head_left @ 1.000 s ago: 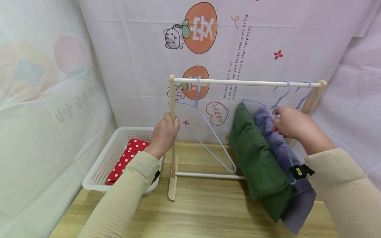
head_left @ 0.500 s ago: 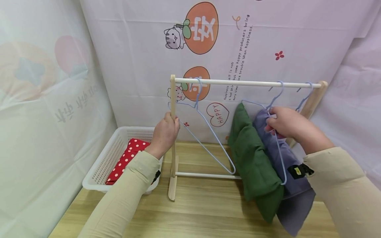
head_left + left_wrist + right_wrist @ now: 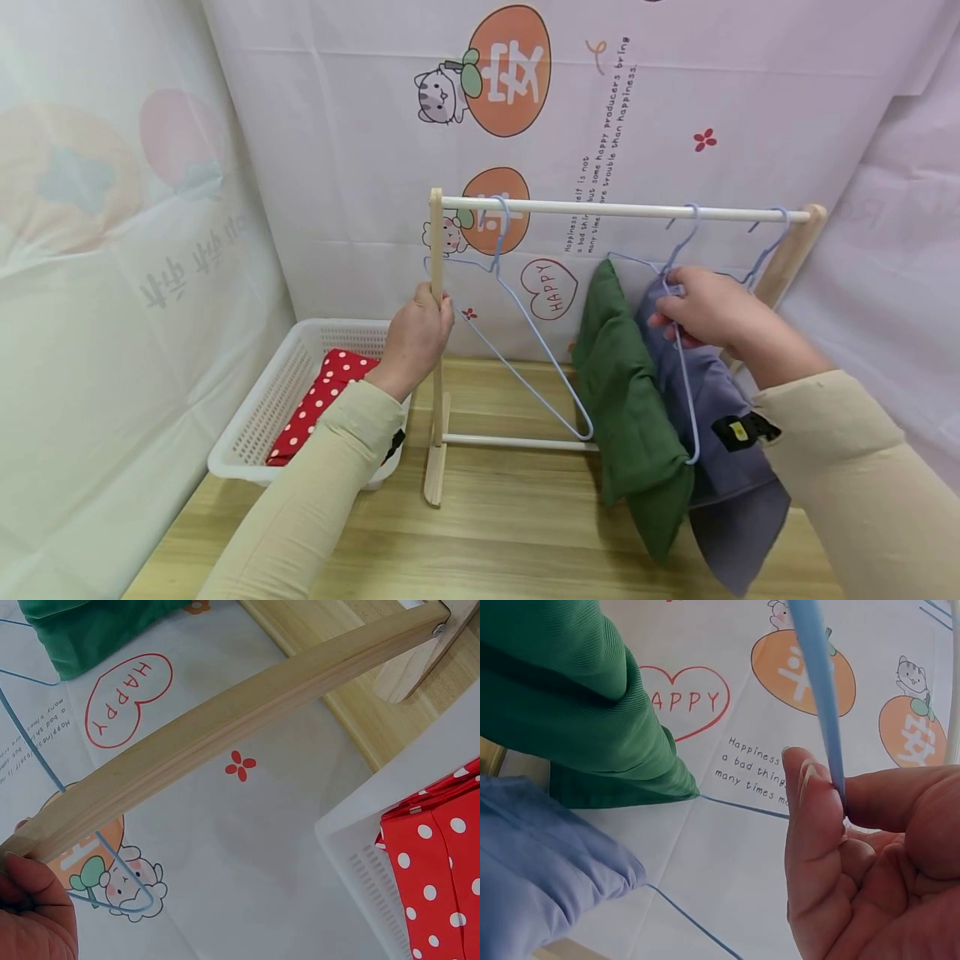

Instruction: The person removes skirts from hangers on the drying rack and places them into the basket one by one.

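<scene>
My left hand [image 3: 416,337] grips the left wooden post [image 3: 225,720] of a small clothes rack, below its top bar [image 3: 592,207]. With thumb and fingers, my right hand [image 3: 712,308] pinches a blue clothes hanger [image 3: 821,682] just under its hook, which hangs over that bar. Green cloth [image 3: 630,417] is draped on this hanger. Right behind it hangs purple cloth [image 3: 738,475] on another blue hanger at the rack's right end, partly covered by my right hand and the green cloth. A bare blue hanger [image 3: 504,227] hangs near the left post.
A white plastic basket [image 3: 251,392] stands left of the rack, holding red polka-dot cloth [image 3: 318,400]. The rack's lower bar [image 3: 517,442] runs above the wooden tabletop [image 3: 495,533]. Printed white sheets [image 3: 337,167] wall in the back and sides.
My right hand has slid the hanger with the green cloth leftward along the top bar, away from the right-end hanger. The left hand has stayed on the post.
</scene>
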Action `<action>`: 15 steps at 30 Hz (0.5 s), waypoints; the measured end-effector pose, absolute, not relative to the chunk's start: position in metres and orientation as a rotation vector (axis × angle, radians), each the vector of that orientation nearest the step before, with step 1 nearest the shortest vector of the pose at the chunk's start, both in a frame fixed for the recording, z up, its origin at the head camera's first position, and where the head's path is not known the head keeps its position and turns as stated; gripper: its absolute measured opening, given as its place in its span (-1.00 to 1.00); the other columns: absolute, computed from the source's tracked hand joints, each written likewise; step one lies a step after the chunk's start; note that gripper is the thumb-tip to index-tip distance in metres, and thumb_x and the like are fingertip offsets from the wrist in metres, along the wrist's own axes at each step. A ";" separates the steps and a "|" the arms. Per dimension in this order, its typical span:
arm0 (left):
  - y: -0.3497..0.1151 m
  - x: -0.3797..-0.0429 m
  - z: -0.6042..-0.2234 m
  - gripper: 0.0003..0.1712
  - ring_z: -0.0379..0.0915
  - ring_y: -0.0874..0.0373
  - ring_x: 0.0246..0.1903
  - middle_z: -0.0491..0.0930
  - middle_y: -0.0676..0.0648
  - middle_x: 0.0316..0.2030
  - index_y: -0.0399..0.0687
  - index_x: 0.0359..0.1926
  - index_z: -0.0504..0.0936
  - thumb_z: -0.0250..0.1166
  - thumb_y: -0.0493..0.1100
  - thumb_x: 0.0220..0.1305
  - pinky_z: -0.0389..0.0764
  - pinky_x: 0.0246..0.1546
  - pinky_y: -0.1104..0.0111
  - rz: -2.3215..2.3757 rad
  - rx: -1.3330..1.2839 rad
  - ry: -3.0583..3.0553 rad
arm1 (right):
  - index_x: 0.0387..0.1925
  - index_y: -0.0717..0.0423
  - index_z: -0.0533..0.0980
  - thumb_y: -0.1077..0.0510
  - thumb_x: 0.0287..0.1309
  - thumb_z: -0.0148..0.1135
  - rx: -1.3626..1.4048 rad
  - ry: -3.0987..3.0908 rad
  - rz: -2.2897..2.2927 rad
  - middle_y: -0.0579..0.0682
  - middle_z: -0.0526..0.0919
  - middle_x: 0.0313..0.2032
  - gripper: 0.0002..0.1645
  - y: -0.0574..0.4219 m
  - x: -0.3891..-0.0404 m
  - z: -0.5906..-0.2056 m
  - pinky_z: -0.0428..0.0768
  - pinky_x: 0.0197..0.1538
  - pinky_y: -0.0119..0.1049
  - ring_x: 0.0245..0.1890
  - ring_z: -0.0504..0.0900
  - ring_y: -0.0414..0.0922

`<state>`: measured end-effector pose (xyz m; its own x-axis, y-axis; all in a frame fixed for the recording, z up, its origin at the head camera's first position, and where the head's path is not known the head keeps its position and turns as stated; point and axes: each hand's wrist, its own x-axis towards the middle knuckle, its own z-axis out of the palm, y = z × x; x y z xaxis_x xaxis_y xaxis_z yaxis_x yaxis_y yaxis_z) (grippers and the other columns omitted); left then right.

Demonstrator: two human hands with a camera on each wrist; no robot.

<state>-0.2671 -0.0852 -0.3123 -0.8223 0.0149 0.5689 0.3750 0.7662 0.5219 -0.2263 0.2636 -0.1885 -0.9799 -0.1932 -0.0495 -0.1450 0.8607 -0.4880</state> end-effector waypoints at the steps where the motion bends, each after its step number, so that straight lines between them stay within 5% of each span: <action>1: -0.085 -0.267 -0.312 -0.67 0.34 0.09 -0.72 0.37 -0.08 -0.66 -0.29 -0.03 0.33 -0.04 -0.06 0.47 0.42 -0.75 0.35 -0.869 -0.292 -2.408 | 0.41 0.48 -0.12 0.17 0.38 -0.11 -0.262 2.942 -0.750 -0.02 0.68 -0.38 -0.24 0.263 -0.226 -0.188 0.59 -0.46 -0.24 -0.54 0.57 -0.13; 15: -0.085 -0.267 -0.312 -0.65 0.34 0.11 -0.71 0.37 -0.07 -0.66 -0.28 -0.02 0.33 -0.08 -0.04 0.47 0.43 -0.75 0.36 -0.861 -0.293 -2.417 | 0.39 0.45 -0.06 0.19 0.32 -0.09 -0.238 2.890 -0.962 0.06 0.67 -0.27 -0.27 0.252 -0.227 -0.192 0.59 -0.46 -0.28 -0.48 0.59 -0.14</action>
<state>-0.2672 -0.0849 -0.3124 -0.8240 0.0192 0.5662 0.3728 0.7708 0.5165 -0.2272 0.2519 -0.1917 -0.9842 -0.1741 -0.0322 -0.1200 0.7898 -0.6015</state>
